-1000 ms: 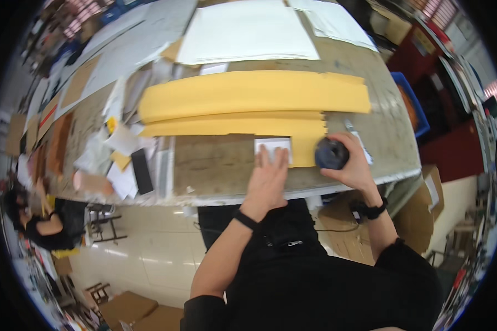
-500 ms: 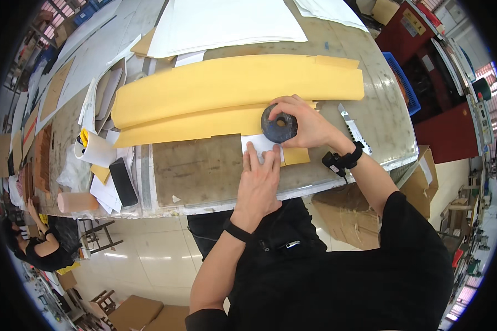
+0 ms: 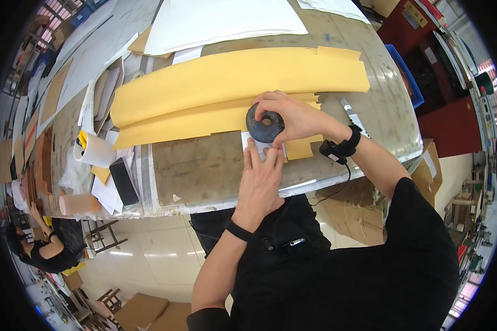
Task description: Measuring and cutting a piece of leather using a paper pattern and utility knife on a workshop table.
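My right hand point(image 3: 299, 117) grips a dark grey, ring-shaped disc point(image 3: 262, 133) with a hole through its middle, fingers round its far rim and thumb at its near side. Under the disc's near edge lies a small white paper piece point(image 3: 246, 144). My left hand point(image 3: 258, 187) rests on that white piece with fingers stretched out, just on the near side of the disc. A long folded yellow paper sheet point(image 3: 204, 88) spans the bench beyond, partly hidden by the disc and right hand. More yellow paper point(image 3: 300, 149) shows below my right wrist.
A cutter knife point(image 3: 354, 115) lies right of my right forearm. At left stand a white cup point(image 3: 95, 151), a black box-like block point(image 3: 123, 182) and a pinkish cylinder point(image 3: 79, 204). White sheets point(image 3: 221, 25) lie at the back. Another person point(image 3: 47, 251) works far left.
The disc and my right hand have slid left across the white piece. My left hand stays nearly where it was, fingers still stretched out.
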A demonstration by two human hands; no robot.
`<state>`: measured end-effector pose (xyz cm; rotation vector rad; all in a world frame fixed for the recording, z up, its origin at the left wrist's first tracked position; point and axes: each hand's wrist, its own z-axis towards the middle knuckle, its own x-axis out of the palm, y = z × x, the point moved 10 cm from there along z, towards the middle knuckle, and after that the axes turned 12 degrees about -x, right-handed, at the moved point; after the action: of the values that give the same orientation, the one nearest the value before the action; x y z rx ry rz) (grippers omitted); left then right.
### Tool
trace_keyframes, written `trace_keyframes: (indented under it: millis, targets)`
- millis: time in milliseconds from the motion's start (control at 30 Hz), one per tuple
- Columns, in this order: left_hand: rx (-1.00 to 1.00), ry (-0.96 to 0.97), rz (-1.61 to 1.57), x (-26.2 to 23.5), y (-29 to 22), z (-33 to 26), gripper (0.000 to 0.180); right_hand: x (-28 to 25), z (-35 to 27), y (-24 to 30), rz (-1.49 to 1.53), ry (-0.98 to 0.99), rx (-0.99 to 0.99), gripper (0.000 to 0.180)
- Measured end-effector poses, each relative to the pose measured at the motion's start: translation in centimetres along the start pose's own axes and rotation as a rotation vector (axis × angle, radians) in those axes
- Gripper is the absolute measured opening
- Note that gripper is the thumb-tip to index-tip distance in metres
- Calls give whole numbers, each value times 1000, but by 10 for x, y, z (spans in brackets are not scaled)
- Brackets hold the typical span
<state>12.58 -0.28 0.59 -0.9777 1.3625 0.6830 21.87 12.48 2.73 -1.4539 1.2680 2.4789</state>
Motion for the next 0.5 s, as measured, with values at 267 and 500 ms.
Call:
trace_keyframes:
  millis: [267, 500]
  targets:
    - [-11, 65, 13, -2, 0, -2, 131, -43, -1, 75, -111, -14, 93, 74]
    - [-67, -247, -340, -48, 36, -62, 114, -1, 27, 205, 231, -198, -193, 35]
